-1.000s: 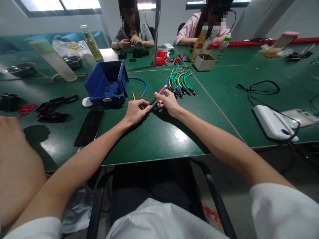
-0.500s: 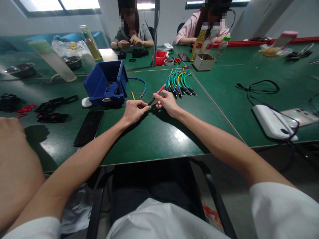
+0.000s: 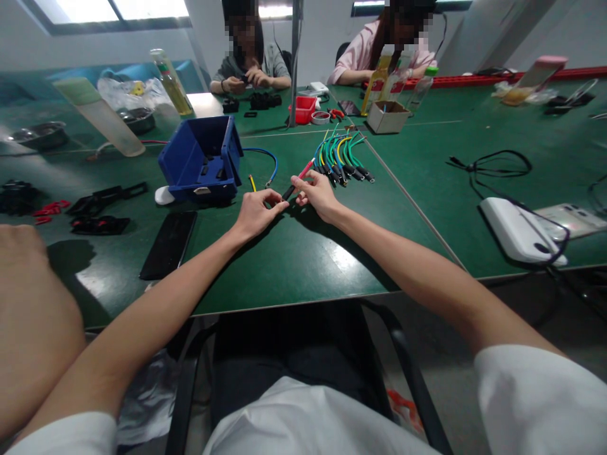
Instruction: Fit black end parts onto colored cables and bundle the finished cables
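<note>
A red wire (image 3: 307,168) with a black sleeve (image 3: 288,192) on its near end slants between my hands over the green table. My left hand (image 3: 256,213) pinches the black end between thumb and fingertips. Thumb and index finger of my right hand (image 3: 318,194) close on the red wire just above the sleeve, the other fingers curled under. Just beyond lies a bundle of green, blue and yellow wires (image 3: 342,151), several with black sleeves. A blue wire (image 3: 275,165) and a short yellow wire (image 3: 253,184) lie behind my left hand.
Left of my hands stands a blue bin (image 3: 203,192) with small black parts inside. A black phone (image 3: 169,245) lies near the front edge. On the right are a white device (image 3: 516,230) and a black cable (image 3: 509,165). Two people sit across the table.
Both hands keep their grip on the red wire and its black sleeve. My left fingertips have shifted very slightly; everything else looks nearly the same.
</note>
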The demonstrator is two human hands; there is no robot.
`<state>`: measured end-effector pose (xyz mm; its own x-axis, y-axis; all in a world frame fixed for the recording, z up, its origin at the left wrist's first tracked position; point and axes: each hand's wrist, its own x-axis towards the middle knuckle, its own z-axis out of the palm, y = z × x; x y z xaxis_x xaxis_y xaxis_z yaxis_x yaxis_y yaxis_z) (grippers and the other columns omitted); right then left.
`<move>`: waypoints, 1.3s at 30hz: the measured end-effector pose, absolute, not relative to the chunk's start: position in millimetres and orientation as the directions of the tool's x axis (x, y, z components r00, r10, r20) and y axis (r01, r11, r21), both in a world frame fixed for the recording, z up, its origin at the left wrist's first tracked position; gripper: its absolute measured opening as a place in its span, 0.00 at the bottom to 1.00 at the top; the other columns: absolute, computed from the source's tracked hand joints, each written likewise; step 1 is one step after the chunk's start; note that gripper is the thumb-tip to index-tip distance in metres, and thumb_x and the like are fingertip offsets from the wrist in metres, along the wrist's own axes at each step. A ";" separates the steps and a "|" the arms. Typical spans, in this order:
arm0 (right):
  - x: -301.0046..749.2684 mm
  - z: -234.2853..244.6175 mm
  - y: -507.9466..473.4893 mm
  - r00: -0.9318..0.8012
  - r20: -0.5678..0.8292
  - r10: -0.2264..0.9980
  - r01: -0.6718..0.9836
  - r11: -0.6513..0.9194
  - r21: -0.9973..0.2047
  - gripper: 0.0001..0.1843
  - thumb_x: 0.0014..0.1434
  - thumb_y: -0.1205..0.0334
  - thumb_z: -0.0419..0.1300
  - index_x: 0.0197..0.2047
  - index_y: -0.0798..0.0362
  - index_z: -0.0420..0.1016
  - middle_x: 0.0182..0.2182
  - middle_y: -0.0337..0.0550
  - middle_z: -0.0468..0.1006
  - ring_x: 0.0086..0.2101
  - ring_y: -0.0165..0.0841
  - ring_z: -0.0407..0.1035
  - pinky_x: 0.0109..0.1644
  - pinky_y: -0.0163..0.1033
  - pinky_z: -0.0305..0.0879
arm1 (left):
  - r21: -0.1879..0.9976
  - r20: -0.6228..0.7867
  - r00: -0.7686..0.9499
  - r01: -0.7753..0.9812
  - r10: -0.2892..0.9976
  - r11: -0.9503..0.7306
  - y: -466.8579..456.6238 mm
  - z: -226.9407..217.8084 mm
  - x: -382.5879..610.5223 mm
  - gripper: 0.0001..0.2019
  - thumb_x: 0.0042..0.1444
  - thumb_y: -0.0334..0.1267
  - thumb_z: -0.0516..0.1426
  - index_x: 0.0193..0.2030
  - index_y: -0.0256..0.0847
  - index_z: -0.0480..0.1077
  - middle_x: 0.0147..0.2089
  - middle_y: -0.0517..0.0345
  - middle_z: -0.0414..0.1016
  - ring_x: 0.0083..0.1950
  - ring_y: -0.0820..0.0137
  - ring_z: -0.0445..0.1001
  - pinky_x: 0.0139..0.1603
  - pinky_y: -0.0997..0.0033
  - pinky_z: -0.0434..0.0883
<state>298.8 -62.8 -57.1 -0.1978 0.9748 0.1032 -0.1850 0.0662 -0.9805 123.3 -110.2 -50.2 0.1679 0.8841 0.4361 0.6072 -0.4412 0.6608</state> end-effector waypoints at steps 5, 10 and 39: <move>299.2 -57.4 -62.8 -0.199 0.105 0.974 -0.174 0.071 -0.982 0.22 0.54 0.46 0.69 0.35 0.52 0.65 0.22 0.33 0.74 0.17 0.22 0.68 0.19 0.26 0.63 | 0.656 0.434 0.174 0.612 0.884 -0.442 -109.2 -51.7 123.3 0.12 0.53 0.45 0.63 0.34 0.37 0.78 0.32 0.56 0.80 0.29 0.71 0.73 0.33 0.71 0.69; 299.0 -57.1 -63.3 -0.199 0.107 0.974 -0.174 0.073 -0.982 0.24 0.53 0.44 0.70 0.35 0.52 0.65 0.23 0.34 0.74 0.17 0.22 0.67 0.18 0.26 0.63 | 0.650 0.448 0.186 0.604 0.875 -0.461 -108.0 -53.7 122.5 0.12 0.54 0.45 0.62 0.35 0.37 0.78 0.31 0.56 0.80 0.29 0.71 0.73 0.32 0.72 0.69; 297.8 -58.1 -67.9 -0.215 0.166 0.962 -0.162 0.133 -0.978 0.25 0.47 0.44 0.73 0.36 0.52 0.67 0.26 0.37 0.77 0.19 0.23 0.67 0.19 0.28 0.63 | 0.659 0.417 0.088 0.657 0.905 -0.367 -107.2 -49.1 121.6 0.05 0.48 0.36 0.57 0.24 0.38 0.69 0.24 0.60 0.72 0.27 0.72 0.68 0.31 0.72 0.66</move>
<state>297.8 -67.9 -58.1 -0.2152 0.9623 0.1662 -0.1616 0.1327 -0.9779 121.6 -107.2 -49.1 0.0881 0.9048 0.4166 0.6567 -0.3673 0.6587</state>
